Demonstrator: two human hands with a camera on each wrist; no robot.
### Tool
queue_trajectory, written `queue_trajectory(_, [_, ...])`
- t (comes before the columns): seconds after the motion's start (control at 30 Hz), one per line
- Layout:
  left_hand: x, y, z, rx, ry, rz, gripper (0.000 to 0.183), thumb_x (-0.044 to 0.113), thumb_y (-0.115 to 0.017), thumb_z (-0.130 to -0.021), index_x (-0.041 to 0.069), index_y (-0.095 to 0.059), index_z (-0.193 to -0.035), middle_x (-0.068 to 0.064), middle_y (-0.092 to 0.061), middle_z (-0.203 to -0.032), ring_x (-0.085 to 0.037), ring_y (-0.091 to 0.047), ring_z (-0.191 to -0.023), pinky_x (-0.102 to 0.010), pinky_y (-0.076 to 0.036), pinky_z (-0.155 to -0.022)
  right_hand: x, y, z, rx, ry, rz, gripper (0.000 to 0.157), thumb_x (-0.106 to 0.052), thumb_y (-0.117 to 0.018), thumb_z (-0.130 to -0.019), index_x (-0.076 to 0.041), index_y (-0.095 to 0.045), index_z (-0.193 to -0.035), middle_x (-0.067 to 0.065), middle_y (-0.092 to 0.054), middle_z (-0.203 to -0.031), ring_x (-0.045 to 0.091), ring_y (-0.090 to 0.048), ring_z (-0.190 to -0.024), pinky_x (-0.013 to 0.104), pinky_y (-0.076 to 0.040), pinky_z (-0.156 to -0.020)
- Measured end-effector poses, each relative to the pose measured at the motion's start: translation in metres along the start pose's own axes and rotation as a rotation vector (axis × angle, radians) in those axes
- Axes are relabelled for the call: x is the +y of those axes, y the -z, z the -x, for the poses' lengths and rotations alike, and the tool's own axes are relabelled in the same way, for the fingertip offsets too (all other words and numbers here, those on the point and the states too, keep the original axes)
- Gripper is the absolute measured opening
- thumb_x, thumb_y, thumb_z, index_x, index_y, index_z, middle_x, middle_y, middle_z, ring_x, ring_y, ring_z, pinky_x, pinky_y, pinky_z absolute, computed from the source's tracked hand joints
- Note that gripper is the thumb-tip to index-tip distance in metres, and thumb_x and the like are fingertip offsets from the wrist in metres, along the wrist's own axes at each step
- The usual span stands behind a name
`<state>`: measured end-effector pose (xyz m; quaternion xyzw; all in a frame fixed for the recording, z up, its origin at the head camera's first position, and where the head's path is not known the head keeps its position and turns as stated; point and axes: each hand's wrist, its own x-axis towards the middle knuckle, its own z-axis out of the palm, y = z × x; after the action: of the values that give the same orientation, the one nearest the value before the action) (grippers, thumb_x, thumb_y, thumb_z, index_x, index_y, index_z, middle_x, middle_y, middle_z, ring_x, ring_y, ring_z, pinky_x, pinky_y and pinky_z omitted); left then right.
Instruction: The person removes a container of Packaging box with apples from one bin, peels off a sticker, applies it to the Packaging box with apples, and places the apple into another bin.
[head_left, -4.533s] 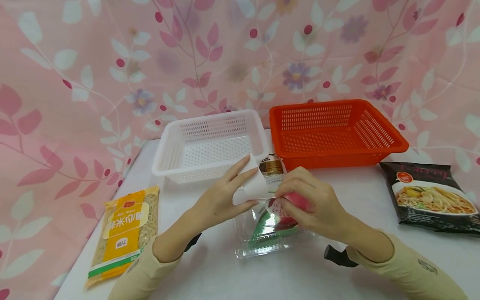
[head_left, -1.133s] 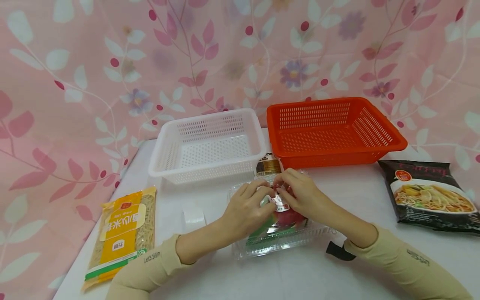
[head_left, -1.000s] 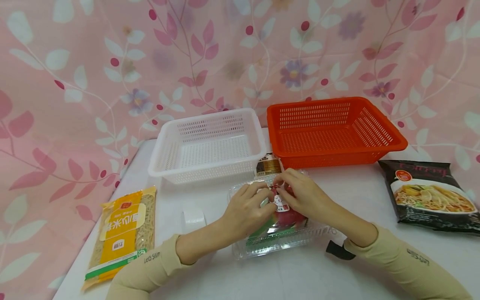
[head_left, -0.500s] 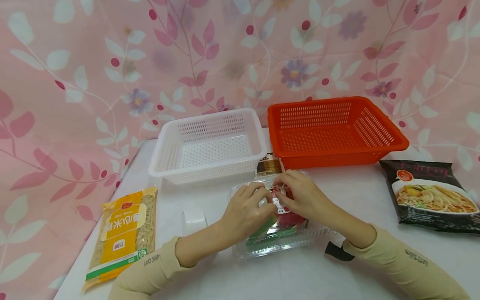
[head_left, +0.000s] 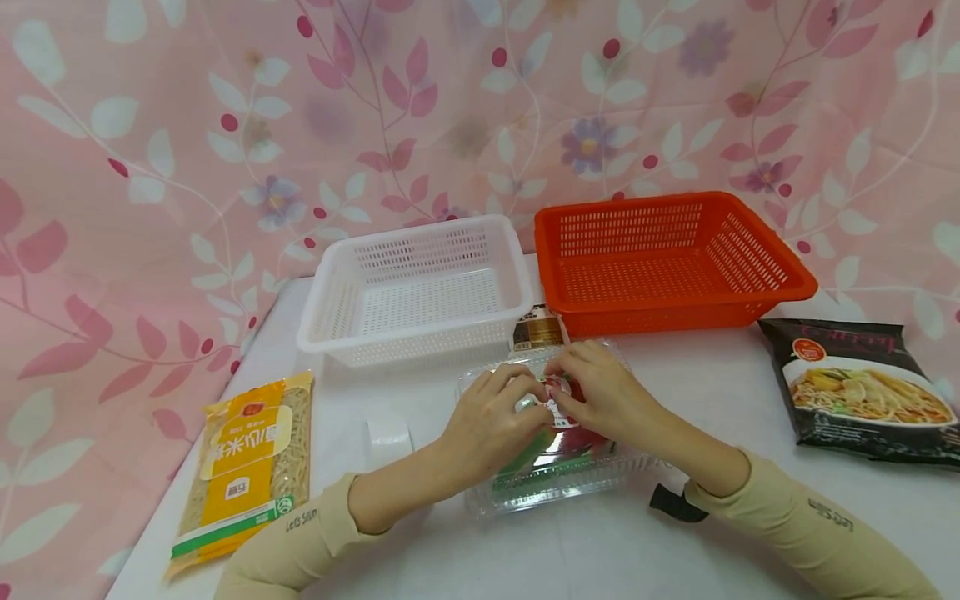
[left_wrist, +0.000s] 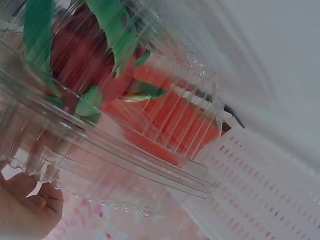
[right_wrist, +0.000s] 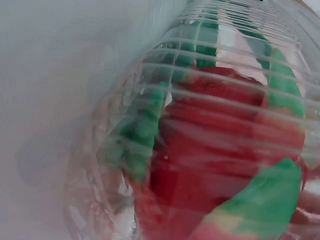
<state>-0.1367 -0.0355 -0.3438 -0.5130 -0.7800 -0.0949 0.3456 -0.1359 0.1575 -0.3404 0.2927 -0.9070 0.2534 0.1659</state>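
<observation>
A clear plastic clamshell box lies in front of me, and through its ribbed wall a red dragon fruit with green scales shows in the right wrist view. On its lid is a white label with red print, partly covered by fingers. My left hand has its fingers curled at the label's left side. From the other side my right hand pinches near the label's upper right edge, thumb and forefinger close together. The left wrist view shows the box upside down, with curled fingers at the lid.
A white label roll stands left of the box. Behind are a white basket, a red basket and a small brown-labelled container. A yellow rice noodle pack lies left, a black noodle pack right.
Earlier both hands held the label roll over the box; now it stands at the left and the label is on the lid. Over the last second the fingers shift only slightly at the label.
</observation>
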Motion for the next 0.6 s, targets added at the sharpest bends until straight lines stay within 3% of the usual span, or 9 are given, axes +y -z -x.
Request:
queue_trajectory(0.27, [0.000,0.001,0.001,-0.038,0.016,0.041,0.007,0.025,-0.076,-0.074,0.024,-0.072,-0.079,0.004,-0.061,-0.094,-0.017,-0.052,-0.100,-0.026,-0.044,-0.076,0.001,0.000,0.001,0.019,0.070,0.050,0.015,-0.013,-0.072,-0.076,-0.008,-0.070,-0.090,0.002,-0.059,-0.091,0.022,-0.051,-0.093,0.036,-0.043,-0.079])
queue_trajectory(0.4, [0.002,0.001,0.003,-0.067,0.021,0.053,0.007,0.029,-0.074,-0.076,0.024,-0.074,-0.080,0.004,-0.062,-0.097,-0.018,-0.052,-0.103,-0.029,-0.045,-0.081,0.002,0.000,0.003,0.026,0.126,0.136,0.020,-0.017,-0.072,-0.077,-0.005,-0.071,-0.093,0.005,-0.060,-0.093,0.025,-0.052,-0.095,0.040,-0.043,-0.083])
queue_trajectory(0.6, [0.011,0.005,0.013,-0.121,0.047,0.065,0.031,0.048,-0.066,-0.078,0.019,-0.071,-0.089,0.002,-0.062,-0.101,-0.020,-0.052,-0.108,-0.031,-0.046,-0.081,0.003,-0.002,0.011,0.012,0.197,0.305,0.031,-0.022,-0.067,-0.080,-0.003,-0.068,-0.105,0.011,-0.061,-0.103,0.030,-0.053,-0.099,0.047,-0.042,-0.089])
